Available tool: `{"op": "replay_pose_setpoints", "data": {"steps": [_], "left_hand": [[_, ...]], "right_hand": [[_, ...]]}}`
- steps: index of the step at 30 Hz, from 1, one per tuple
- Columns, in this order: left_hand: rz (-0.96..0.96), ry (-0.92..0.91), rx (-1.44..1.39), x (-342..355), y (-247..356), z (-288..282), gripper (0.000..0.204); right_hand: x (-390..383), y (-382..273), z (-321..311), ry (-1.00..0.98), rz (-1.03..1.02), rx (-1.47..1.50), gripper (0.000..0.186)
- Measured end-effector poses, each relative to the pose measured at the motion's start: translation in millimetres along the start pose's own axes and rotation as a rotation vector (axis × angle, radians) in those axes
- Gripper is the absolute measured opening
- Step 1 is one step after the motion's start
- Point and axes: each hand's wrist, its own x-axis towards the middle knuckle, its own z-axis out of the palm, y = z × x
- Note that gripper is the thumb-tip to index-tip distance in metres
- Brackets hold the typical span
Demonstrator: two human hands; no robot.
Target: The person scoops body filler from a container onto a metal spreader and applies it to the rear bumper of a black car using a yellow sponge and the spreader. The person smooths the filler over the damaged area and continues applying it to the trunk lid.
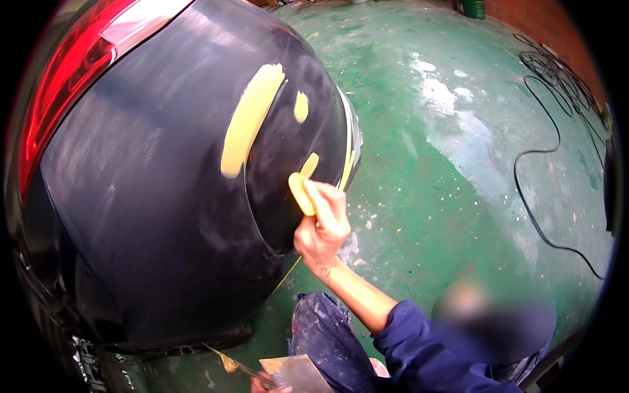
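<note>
My right hand [324, 226] pinches a small yellow spreader [301, 194] against the dark, dull-sanded rear bumper [157, 177] of a car. Just above the spreader, a short streak of yellow filler [310, 164] runs up the panel. Higher up are a broad filler stripe [253, 118] and a small filler dab [301, 107]. Low in the view, my left hand [268, 386] is partly cut off by the edge. Its fingers are closed on a flat grey plate [298, 374] and a thin tool with a yellow lump [228, 363] near its end.
A red tail light [82, 72] borders the panel at upper left. On the green, white-stained floor [419, 216], a black cable [557, 78] lies coiled at right. My knee in stained blue trousers [321, 334] is close below the bumper. Something blurred [495, 324] is at lower right.
</note>
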Motion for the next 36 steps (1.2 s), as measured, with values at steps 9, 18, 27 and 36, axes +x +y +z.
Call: {"op": "replay_pose_setpoints", "data": {"steps": [9,18,27,36], "left_hand": [[-0.161,0.051,0.062,-14,10,-8,0.039],[0.05,0.018,-0.087,0,10,4,0.036],[0.11,-0.01,-0.084,1,15,6,0.032],[-0.025,0.036,-0.108,1,16,12,0.019]], "right_hand": [[42,3,-7,-0.018,0.115,-0.034,0.029],[5,-12,-10,-0.144,0.121,0.061,0.048],[43,6,3,0.005,0.14,-0.008,0.032],[-1,-16,-20,-0.164,0.255,0.112,0.039]]}}
